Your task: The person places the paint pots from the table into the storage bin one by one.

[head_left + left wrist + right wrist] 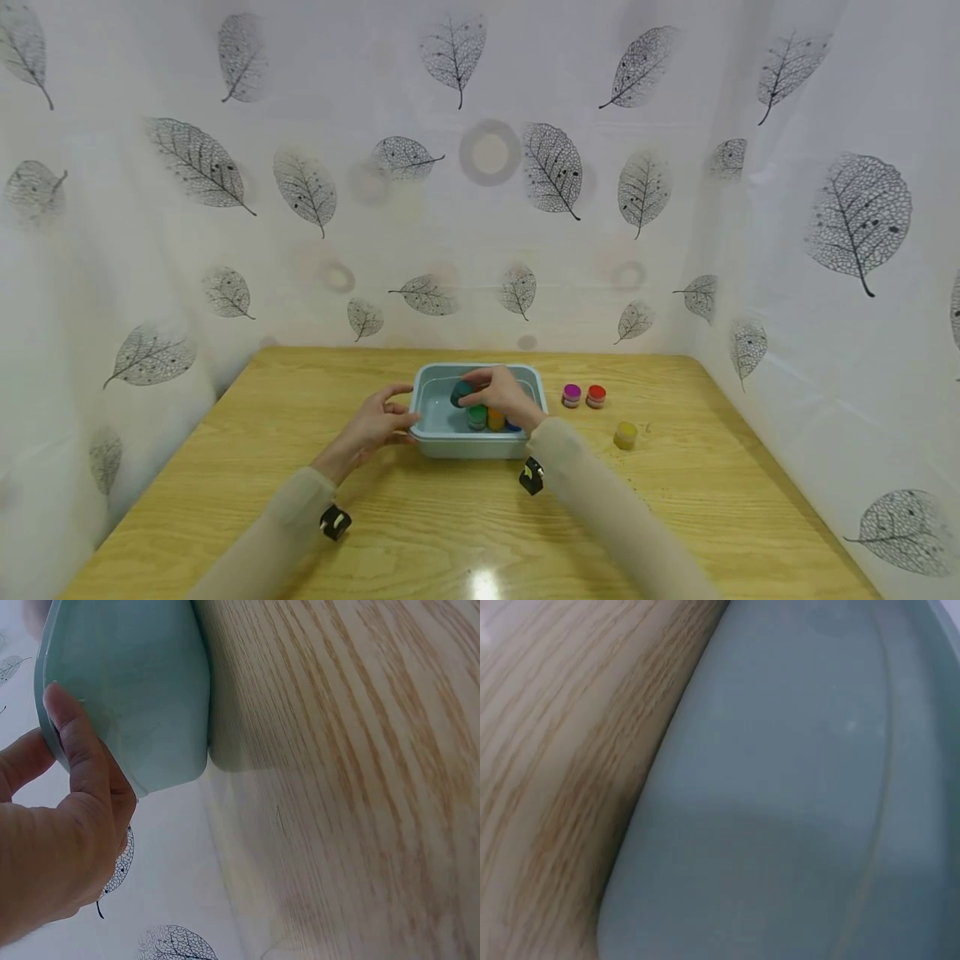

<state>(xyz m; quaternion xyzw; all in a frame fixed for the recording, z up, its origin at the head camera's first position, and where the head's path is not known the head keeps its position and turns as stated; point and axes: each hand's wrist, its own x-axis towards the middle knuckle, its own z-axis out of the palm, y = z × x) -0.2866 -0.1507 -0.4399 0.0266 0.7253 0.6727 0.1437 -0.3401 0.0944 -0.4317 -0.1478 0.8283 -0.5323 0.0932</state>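
A light blue plastic tub [465, 448] stands near the back of the wooden table. My left hand [375, 423] grips its left rim, and in the left wrist view the thumb and fingers of that hand [64, 817] pinch the tub's edge [142, 690]. Reaching in over the right side, my right hand [504, 395] holds a small dark teal jar [459, 395] between thumb and fingers. Below that hand, a green jar [477, 420], an orange jar [496, 420] and a partly hidden blue jar [513, 427] are in the tub. Only the tub's outer wall [780, 765] and table show in the right wrist view.
To the right of the tub, a purple-lidded jar [572, 395] and a red-lidded jar [596, 396] stand side by side. A yellow jar [626, 435] is nearer the front, with tiny specks around it. Leaf-printed curtains [480, 242] enclose the table's back and sides.
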